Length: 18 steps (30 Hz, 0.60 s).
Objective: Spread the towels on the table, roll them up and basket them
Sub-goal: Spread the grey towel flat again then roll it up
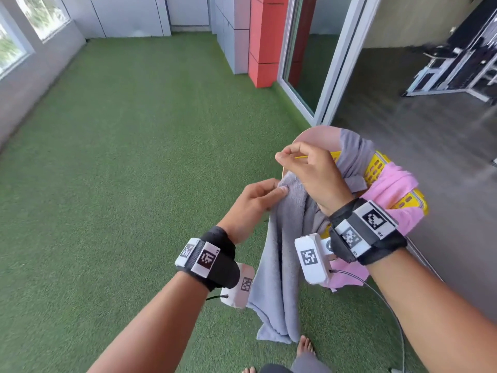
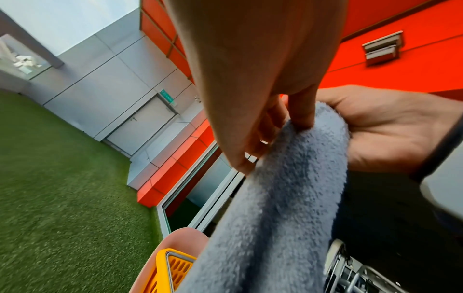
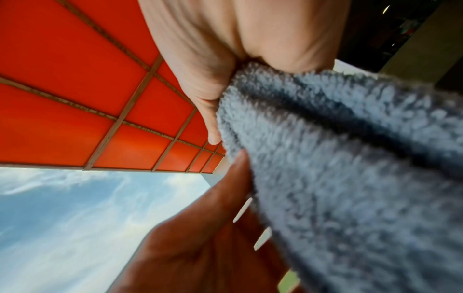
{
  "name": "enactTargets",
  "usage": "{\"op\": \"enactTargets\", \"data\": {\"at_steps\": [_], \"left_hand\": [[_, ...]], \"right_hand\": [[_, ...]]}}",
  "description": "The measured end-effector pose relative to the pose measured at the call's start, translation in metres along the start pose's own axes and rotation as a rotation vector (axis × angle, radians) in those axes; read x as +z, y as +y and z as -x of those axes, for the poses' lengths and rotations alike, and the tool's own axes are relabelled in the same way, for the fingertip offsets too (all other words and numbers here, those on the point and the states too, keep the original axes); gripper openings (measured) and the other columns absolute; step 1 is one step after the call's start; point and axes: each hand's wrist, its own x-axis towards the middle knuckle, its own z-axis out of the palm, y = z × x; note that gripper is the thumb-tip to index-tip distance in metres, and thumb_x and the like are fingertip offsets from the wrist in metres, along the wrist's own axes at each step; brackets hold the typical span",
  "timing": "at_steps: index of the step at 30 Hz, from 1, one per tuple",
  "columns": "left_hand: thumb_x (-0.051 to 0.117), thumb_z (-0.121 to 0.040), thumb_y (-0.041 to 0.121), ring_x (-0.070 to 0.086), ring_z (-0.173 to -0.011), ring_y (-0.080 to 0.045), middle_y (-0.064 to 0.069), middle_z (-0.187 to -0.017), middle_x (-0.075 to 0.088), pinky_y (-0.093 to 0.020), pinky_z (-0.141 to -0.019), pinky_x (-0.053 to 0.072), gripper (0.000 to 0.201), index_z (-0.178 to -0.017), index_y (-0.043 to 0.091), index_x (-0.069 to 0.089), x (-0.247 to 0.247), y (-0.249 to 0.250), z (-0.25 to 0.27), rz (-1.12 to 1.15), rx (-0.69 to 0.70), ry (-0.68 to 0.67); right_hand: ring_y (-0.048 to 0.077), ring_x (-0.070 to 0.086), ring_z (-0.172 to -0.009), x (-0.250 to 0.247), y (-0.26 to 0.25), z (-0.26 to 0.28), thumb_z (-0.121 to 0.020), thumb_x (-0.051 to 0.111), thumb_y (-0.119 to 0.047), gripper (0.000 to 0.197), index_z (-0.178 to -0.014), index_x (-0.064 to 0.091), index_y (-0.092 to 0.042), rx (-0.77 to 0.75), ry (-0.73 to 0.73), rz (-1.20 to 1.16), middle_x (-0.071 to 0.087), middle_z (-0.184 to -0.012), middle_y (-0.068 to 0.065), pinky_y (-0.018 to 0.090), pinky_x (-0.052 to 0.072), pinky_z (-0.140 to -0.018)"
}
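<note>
A grey towel (image 1: 282, 265) hangs in the air from both hands, its lower end near the grass. My left hand (image 1: 258, 197) pinches its top edge between thumb and fingers; the wrist view shows the same grey towel (image 2: 275, 208) running down from those fingers. My right hand (image 1: 309, 170) grips the top of the towel just to the right, fingers curled; its wrist view shows the grey towel (image 3: 350, 168) bunched in the palm. Behind the hands a yellow slotted basket (image 1: 376, 168) stands on a small round pink table (image 1: 320, 135), with a pink towel (image 1: 392, 189) and another grey one (image 1: 355, 154) draped over its rim.
Green artificial grass (image 1: 134, 170) covers the floor to the left and ahead. A red and grey pillar (image 1: 258, 41) and a sliding glass door frame (image 1: 330, 60) stand beyond the table. My bare feet (image 1: 305, 345) are below the towel.
</note>
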Motion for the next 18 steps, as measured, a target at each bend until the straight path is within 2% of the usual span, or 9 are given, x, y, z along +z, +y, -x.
{"op": "enactTargets", "data": {"at_steps": [3,5,6,7,9,11,13,16,18], "left_hand": [[0.052,-0.098,0.016,0.052,-0.09,-0.02,-0.014,-0.095,0.06,-0.038,-0.084,0.043,0.026,-0.099,-0.009,0.061,-0.008,0.006,-0.007,-0.038,0.079,0.08],[0.055,-0.096,0.015,0.055,-0.089,-0.018,-0.011,-0.096,0.065,-0.036,-0.083,0.043,0.023,-0.1,-0.006,0.066,-0.014,0.011,-0.014,-0.084,0.117,0.129],[0.056,-0.095,0.012,0.056,-0.087,-0.016,-0.009,-0.094,0.066,-0.033,-0.08,0.043,0.021,-0.1,-0.004,0.067,-0.015,0.014,-0.017,-0.089,0.124,0.15],[0.056,-0.095,0.011,0.056,-0.084,-0.014,-0.006,-0.091,0.067,-0.03,-0.077,0.044,0.018,-0.099,-0.003,0.068,-0.015,0.019,-0.019,-0.09,0.134,0.159],[0.057,-0.095,0.012,0.054,-0.079,-0.015,-0.007,-0.086,0.065,-0.029,-0.073,0.044,0.02,-0.095,-0.005,0.066,-0.014,0.024,-0.024,-0.095,0.125,0.154],[0.055,-0.097,0.02,0.044,-0.077,-0.019,-0.009,-0.082,0.053,-0.035,-0.069,0.036,0.029,-0.088,-0.007,0.059,-0.01,0.025,-0.027,-0.095,0.083,0.075],[0.053,-0.097,0.028,0.035,-0.079,-0.021,-0.008,-0.083,0.044,-0.038,-0.071,0.028,0.028,-0.086,0.002,0.056,-0.003,0.024,-0.027,-0.097,0.029,-0.028],[0.053,-0.095,0.028,0.034,-0.078,-0.021,-0.007,-0.081,0.042,-0.035,-0.066,0.028,0.019,-0.082,0.015,0.056,0.004,0.019,-0.02,-0.01,0.006,-0.019],[0.054,-0.094,0.03,0.035,-0.078,-0.02,-0.007,-0.08,0.044,-0.034,-0.065,0.029,0.021,-0.079,0.015,0.057,0.001,0.015,-0.011,-0.004,-0.016,0.006]], "right_hand": [[0.012,0.058,-0.072,-0.012,0.011,0.0,-0.068,0.07,-0.065,0.052,-0.083,0.068,-0.016,0.055,-0.07,0.053,0.071,-0.079,0.011,0.039,0.048,-0.074],[0.011,0.061,-0.074,-0.016,0.016,0.004,-0.07,0.068,-0.069,0.056,-0.079,0.069,-0.014,0.038,-0.145,0.164,0.072,-0.079,0.007,0.045,0.05,-0.074],[0.01,0.058,-0.068,-0.018,0.016,0.007,-0.073,0.066,-0.066,0.054,-0.074,0.065,-0.012,0.009,-0.16,0.203,0.068,-0.071,-0.001,0.042,0.047,-0.068],[0.007,0.049,-0.061,-0.019,0.014,0.009,-0.078,0.063,-0.06,0.051,-0.068,0.059,-0.01,-0.023,-0.165,0.219,0.055,-0.062,-0.006,0.038,0.041,-0.062],[0.006,0.035,-0.063,-0.021,0.013,0.01,-0.086,0.057,-0.049,0.047,-0.063,0.049,-0.009,-0.069,-0.157,0.199,0.035,-0.063,-0.006,0.04,0.032,-0.058],[0.008,0.04,-0.07,-0.024,0.012,0.008,-0.087,0.053,-0.051,0.052,-0.072,0.056,-0.001,-0.076,-0.121,0.141,0.044,-0.067,0.0,0.047,0.041,-0.068],[0.01,0.049,-0.077,-0.028,0.012,0.006,-0.086,0.052,-0.052,0.051,-0.083,0.065,-0.003,-0.059,-0.08,0.104,0.063,-0.076,0.013,0.051,0.045,-0.081],[0.011,0.052,-0.077,-0.03,0.011,0.007,-0.085,0.051,-0.052,0.048,-0.083,0.066,-0.007,-0.085,-0.067,0.157,0.064,-0.083,0.021,0.051,0.046,-0.082],[0.009,0.052,-0.077,-0.039,0.011,0.006,-0.084,0.051,-0.054,0.051,-0.084,0.066,-0.004,-0.077,-0.023,0.208,0.066,-0.082,0.019,0.048,0.047,-0.082]]}}
